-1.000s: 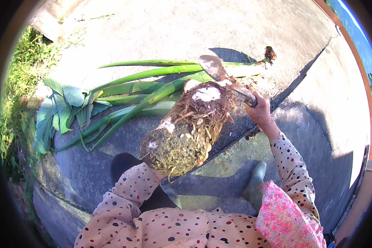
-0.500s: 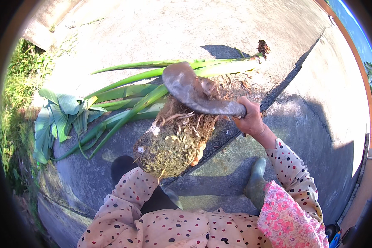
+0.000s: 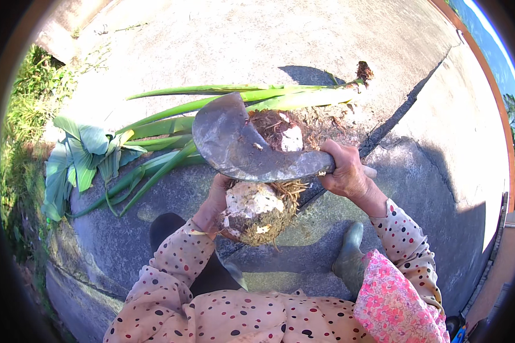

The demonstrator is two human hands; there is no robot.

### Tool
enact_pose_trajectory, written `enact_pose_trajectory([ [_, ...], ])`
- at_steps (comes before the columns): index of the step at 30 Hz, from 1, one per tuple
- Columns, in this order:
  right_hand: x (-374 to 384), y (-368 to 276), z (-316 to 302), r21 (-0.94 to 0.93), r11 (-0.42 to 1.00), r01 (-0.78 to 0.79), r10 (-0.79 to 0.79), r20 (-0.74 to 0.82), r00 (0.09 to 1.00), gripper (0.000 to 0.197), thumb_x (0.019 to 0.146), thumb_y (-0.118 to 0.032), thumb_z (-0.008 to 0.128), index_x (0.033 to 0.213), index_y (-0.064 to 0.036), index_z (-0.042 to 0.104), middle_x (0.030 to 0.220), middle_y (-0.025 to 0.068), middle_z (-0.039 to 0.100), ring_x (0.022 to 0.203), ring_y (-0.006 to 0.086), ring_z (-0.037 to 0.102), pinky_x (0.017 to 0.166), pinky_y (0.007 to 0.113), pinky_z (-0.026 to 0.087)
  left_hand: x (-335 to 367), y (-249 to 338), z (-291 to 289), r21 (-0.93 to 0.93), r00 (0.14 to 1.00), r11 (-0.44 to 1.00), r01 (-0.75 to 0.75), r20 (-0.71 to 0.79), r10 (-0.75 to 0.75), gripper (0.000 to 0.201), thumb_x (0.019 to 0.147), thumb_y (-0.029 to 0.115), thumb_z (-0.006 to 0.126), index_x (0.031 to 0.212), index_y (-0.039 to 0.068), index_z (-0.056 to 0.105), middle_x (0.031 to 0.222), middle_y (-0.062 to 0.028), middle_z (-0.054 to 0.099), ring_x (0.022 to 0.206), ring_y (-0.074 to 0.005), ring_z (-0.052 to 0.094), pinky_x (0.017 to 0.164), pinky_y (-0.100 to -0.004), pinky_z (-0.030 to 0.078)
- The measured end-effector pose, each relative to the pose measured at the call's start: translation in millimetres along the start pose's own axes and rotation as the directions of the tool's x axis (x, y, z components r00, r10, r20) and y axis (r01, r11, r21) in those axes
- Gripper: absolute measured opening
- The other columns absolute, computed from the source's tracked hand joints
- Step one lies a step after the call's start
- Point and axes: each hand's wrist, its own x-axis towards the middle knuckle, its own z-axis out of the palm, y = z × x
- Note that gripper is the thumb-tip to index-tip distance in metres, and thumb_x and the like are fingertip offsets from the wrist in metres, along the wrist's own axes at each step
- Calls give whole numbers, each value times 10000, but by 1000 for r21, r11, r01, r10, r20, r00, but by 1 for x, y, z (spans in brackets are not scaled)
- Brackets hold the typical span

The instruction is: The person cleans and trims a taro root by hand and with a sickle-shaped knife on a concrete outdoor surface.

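Note:
My right hand [image 3: 348,176] grips the handle of a sickle [image 3: 229,143], whose broad, dirty curved blade points left. Only the handle's pale end sticks out past my fist. In my left hand [image 3: 213,201] is a large soil-caked corm [image 3: 254,214], taro-like, with a whitish patch and fibrous brown roots at its right. The blade crosses just above the corm and hides its top; whether they touch I cannot tell. Beyond the blade, on the ground, lies a reddish root end [image 3: 290,137] with a white face, partly covered by the sickle.
Long green leaf stalks [image 3: 160,127] with big wilted leaves [image 3: 86,154] lie to the left. A thinner plant with a dark root clump [image 3: 364,71] lies farther off. Root scraps litter the concrete [image 3: 440,171], crossed by a crack. Grass [image 3: 26,148] borders the left; my boot [image 3: 350,251] stands below.
The corm has turned in my left hand, bringing the whitish patch into view. My left hand now shows at its left side. The sickle blade has swung lower and leftward.

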Motion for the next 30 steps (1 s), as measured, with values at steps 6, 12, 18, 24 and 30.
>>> enact_pose_trajectory([
  [6,3,83,-27,-401,871,-283,232,-172,957,103,658,-51,565,739,-26,507,592,148,556,602,334,577,584,432,447,-8,-3,7,-76,938,988,136,330,-104,650,674,244,571,1248,-20,418,1133,-169,560,992,-264,585,895,-378,464],
  [12,-17,97,-22,-115,732,-672,641,-219,736,255,615,-67,555,845,40,576,707,165,605,692,328,596,676,407,458,-14,10,19,444,983,889,-108,179,30,531,602,51,675,1093,-56,503,942,-90,608,815,-142,591,767,-284,485],
  [18,-9,20,-2,40,961,-272,271,36,962,218,614,-54,617,805,-26,516,629,139,562,578,304,580,557,376,452,0,7,16,609,980,767,-201,130,153,619,564,128,727,1110,-52,499,999,-103,595,870,-169,577,801,-294,465],
  [24,-12,18,-2,-209,976,64,-28,171,985,231,597,-31,641,753,-60,473,604,126,511,596,340,564,523,403,436,-1,1,17,544,976,819,-184,201,86,450,589,84,704,992,-68,573,945,-103,620,840,-168,586,782,-301,468],
  [30,-4,88,-43,-534,730,-427,509,8,861,177,677,-64,522,847,-15,537,733,206,595,738,395,585,669,467,459,-6,-13,10,495,929,869,-17,329,-170,640,541,75,707,1123,-84,495,987,-86,601,842,-143,573,818,-276,450],
])
